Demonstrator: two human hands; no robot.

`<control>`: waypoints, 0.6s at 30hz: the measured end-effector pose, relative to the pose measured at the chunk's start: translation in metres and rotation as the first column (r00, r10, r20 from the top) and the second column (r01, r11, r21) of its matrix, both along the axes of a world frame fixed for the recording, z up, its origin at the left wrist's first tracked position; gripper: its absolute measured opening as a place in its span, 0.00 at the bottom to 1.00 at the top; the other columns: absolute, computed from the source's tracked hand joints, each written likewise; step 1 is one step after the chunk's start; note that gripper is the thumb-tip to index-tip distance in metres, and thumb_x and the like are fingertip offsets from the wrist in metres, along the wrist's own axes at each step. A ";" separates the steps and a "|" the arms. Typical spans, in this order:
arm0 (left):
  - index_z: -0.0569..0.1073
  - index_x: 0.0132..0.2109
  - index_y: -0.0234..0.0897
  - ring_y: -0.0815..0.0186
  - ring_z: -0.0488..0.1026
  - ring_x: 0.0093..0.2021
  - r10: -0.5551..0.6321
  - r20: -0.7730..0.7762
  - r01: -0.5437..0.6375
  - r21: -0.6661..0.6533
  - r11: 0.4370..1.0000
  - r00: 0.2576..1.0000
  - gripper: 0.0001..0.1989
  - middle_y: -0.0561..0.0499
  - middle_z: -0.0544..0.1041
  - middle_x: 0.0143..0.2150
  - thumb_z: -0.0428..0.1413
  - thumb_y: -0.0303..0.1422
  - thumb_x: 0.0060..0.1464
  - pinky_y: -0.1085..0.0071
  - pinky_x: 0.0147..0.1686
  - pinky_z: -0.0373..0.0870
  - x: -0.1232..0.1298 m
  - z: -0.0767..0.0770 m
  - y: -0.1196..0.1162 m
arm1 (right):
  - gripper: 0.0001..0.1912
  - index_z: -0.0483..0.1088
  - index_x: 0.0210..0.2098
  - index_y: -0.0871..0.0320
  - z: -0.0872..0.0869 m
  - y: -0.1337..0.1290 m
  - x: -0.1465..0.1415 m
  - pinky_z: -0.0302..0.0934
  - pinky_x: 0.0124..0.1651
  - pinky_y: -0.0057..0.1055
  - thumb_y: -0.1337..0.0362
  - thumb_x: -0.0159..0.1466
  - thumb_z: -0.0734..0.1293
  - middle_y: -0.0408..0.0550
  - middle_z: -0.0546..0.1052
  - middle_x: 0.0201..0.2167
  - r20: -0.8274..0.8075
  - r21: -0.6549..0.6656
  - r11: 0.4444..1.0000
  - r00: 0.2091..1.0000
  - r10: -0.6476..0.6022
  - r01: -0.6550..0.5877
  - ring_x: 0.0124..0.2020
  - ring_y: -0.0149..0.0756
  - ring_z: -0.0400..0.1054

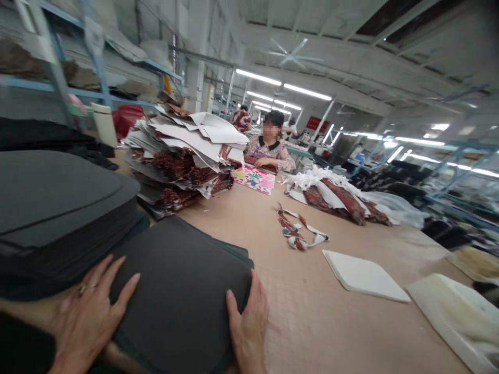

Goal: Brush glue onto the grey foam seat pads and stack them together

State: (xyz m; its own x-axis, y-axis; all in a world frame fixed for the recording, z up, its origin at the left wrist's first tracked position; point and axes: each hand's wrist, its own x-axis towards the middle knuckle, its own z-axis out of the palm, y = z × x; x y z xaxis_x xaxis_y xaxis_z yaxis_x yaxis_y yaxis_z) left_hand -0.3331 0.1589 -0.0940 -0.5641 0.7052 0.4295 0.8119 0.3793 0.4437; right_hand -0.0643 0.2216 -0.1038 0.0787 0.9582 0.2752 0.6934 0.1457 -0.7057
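Note:
A stack of dark grey, rounded sheets (177,291) lies on the tan table in front of me. My left hand (88,311) rests against its left edge, fingers spread, a ring on one finger. Against the right edge sits my right hand (249,319), thumb on the top sheet and the other fingers along the side. Its thumb and fingers are apart. A taller pile of similar dark sheets (58,192) stands at the left, just beyond my left hand.
Behind the stack rises an uneven pile of white and reddish-brown pieces (195,135). Fabric strips (298,228), a white pad (364,275) and bundled rolls (339,197) lie rightward on the table (312,322). A person (271,148) sits across, near a floral piece (255,179).

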 end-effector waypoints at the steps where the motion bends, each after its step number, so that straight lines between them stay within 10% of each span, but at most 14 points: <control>1: 0.61 0.57 0.34 0.47 0.59 0.57 0.020 -0.051 -0.022 -0.040 0.999 0.999 0.29 0.42 0.59 0.61 0.42 0.47 0.54 0.49 0.54 0.55 0.004 0.004 -0.001 | 0.32 0.52 0.59 0.64 0.000 -0.001 0.001 0.48 0.56 0.50 0.53 0.59 0.58 0.61 0.60 0.57 -0.004 0.024 0.999 1.000 0.026 -0.026 0.58 0.53 0.52; 11: 0.56 0.61 0.34 0.56 0.55 0.60 0.091 -0.078 -0.104 -0.181 0.978 0.993 0.29 0.42 0.58 0.62 0.44 0.43 0.54 0.57 0.56 0.52 0.029 0.025 -0.023 | 0.32 0.48 0.61 0.71 0.011 -0.019 0.010 0.52 0.50 0.54 0.57 0.62 0.51 0.71 0.52 0.60 -0.051 0.135 0.971 0.978 0.205 -0.196 0.59 0.61 0.50; 18: 0.58 0.59 0.26 0.51 0.60 0.57 0.100 0.189 -0.060 -0.205 0.977 0.977 0.35 0.35 0.63 0.58 0.51 0.42 0.47 0.61 0.53 0.58 0.008 0.048 -0.007 | 0.29 0.52 0.60 0.68 0.006 -0.018 0.010 0.55 0.48 0.51 0.62 0.60 0.53 0.68 0.56 0.60 -0.074 0.215 0.969 0.987 0.140 -0.122 0.56 0.57 0.56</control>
